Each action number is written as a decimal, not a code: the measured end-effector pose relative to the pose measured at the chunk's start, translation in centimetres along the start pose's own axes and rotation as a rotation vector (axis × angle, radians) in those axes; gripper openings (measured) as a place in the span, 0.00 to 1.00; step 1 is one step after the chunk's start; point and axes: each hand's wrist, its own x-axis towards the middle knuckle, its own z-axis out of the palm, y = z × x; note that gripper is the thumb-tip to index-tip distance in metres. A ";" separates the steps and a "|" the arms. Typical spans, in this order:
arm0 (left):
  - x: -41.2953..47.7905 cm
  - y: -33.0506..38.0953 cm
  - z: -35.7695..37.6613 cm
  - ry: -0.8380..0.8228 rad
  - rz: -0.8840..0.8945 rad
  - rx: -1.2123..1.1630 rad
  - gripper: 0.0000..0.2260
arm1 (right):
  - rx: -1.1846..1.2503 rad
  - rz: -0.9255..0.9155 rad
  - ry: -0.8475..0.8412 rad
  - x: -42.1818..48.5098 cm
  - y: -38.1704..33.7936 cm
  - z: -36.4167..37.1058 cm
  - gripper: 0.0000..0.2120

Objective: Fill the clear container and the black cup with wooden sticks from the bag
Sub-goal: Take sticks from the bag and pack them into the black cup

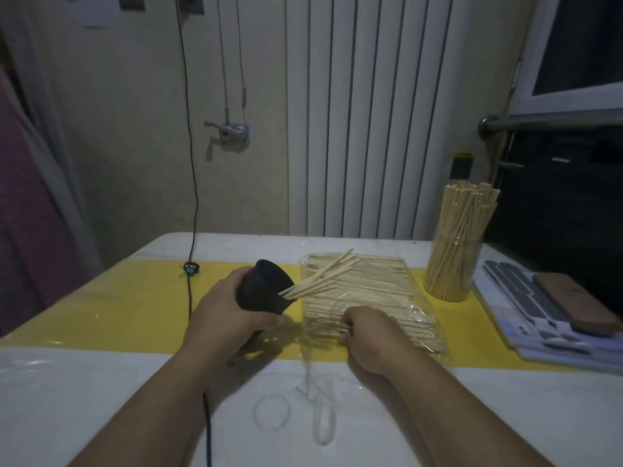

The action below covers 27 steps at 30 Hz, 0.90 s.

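Note:
My left hand [229, 306] grips the black cup [266, 287], tilted with its mouth toward the right; several wooden sticks [320, 276] poke out of it. To the right of the cup, a clear plastic bag [367, 298] full of wooden sticks lies flat on the table. My right hand [369, 335] rests at the bag's near open end, fingers curled and pinching sticks there. The clear container [453, 267] stands upright at the back right, packed with tall sticks.
The table has a white cover with a yellow band [118, 308]. A black cable [192, 251] runs down the wall and across the table on the left. Flat grey and brown items [553, 308] lie stacked at the right edge. White string loops [296, 409] lie near me.

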 end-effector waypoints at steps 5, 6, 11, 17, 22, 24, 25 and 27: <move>0.0 -0.2 0.0 0.002 0.004 0.007 0.30 | 0.020 -0.006 0.004 -0.1 0.0 0.0 0.06; 0.0 -0.3 0.0 0.002 0.007 0.012 0.30 | -0.001 -0.011 -0.004 -0.2 0.0 0.1 0.06; 0.0 -0.1 0.0 0.004 0.009 0.007 0.29 | -0.152 -0.057 -0.025 -0.3 -0.2 0.3 0.13; -0.1 0.3 0.0 0.001 -0.004 0.004 0.29 | -0.161 -0.150 -0.008 -1.6 -1.1 -1.2 0.10; -0.1 0.3 0.0 0.002 -0.008 -0.001 0.31 | -0.113 -0.162 -0.006 -2.6 -2.0 -3.5 0.09; -0.1 0.2 0.0 0.001 -0.007 -0.004 0.30 | -0.137 -0.134 -0.034 -2.6 -2.1 -4.1 0.15; -0.1 0.2 -0.1 0.000 -0.008 -0.007 0.30 | -0.151 -0.116 -0.041 -2.6 -2.2 -4.5 0.18; -0.1 0.2 -0.1 -0.003 -0.013 -0.016 0.30 | -0.182 -0.093 -0.025 -2.7 -2.2 -5.3 0.21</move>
